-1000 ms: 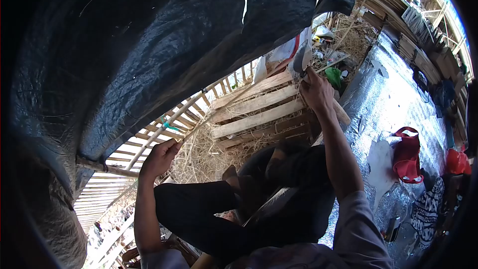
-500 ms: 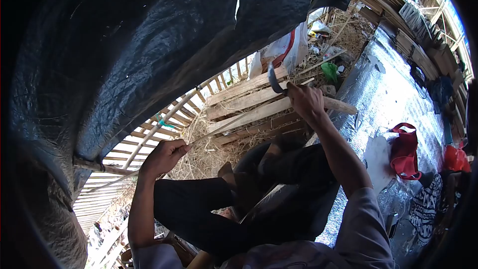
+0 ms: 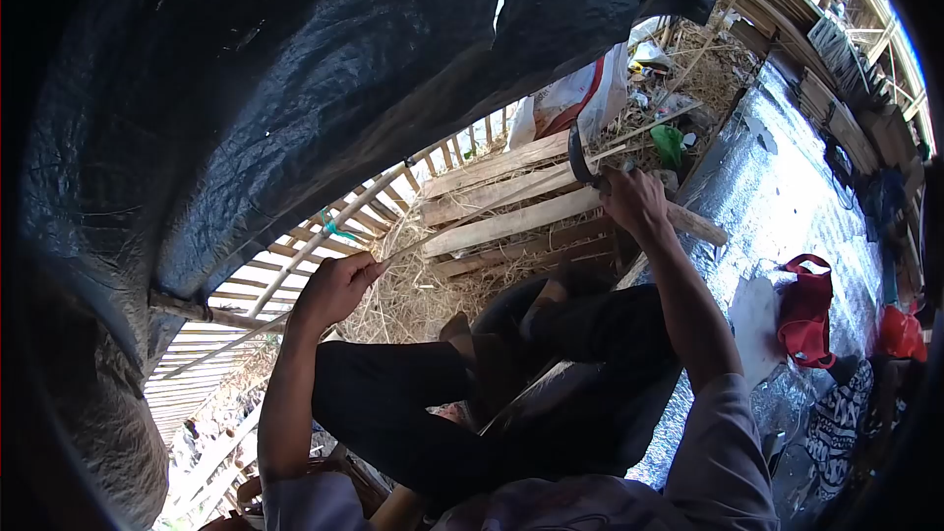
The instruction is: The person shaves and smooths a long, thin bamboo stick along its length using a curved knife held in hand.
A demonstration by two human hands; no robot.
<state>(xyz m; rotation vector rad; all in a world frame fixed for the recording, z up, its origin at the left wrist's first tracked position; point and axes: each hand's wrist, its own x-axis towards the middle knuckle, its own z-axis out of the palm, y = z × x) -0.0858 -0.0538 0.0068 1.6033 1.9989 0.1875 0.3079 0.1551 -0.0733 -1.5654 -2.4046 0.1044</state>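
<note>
Watching remotely, I saw the left hand (image 3: 340, 289) pinching a thin strip (image 3: 407, 251) between thumb and fingers, forearm upright and wrist bent inward, presumably to steady it; a tail seemed to run behind toward the bamboo fence (image 3: 369, 201). Rightward, the strip slanted up over the wooden slats (image 3: 511, 227) toward the curved knife (image 3: 577, 155), though I couldn't tell whether the blade touched it. The right hand (image 3: 634, 203), arm stretched forward, was clenched round the knife's handle close to the blade, I judged for finer control, leaving the long butt jutting out over the foil-like sheet (image 3: 798, 202).
</note>
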